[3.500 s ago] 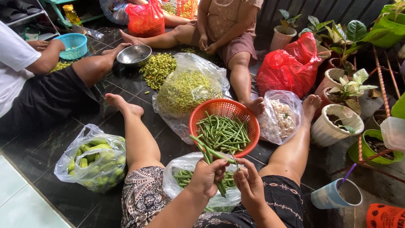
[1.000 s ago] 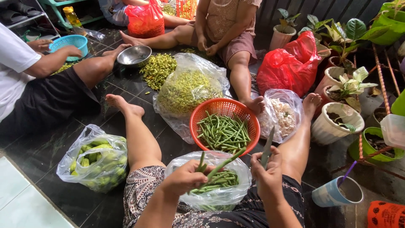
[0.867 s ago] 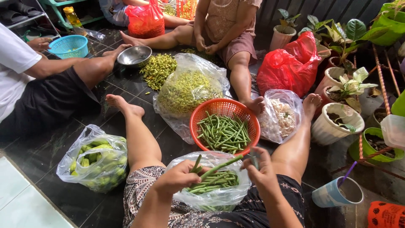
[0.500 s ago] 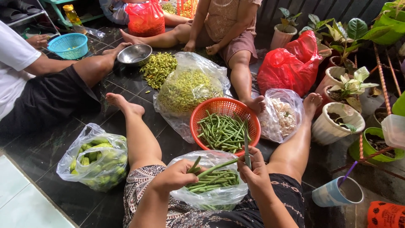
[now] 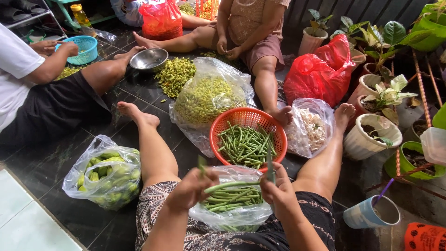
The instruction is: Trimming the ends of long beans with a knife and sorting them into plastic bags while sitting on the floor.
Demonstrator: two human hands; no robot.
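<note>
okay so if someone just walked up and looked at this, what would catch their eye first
Probably the orange basket of green beans in the middle of the dark floor, between the person's outstretched legs. Just below it, the left hand and the right hand hold a long bean over a clear bag of beans on the lap.

Glossy clear plastic bag point(image 5: 232, 218) — shiny metal bowl point(image 5: 148, 59), red plastic basket point(image 5: 223, 122).

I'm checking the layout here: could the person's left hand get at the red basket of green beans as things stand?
Probably yes: the left hand holds a bean, but the red basket sits open between the legs with nothing in between.
</note>
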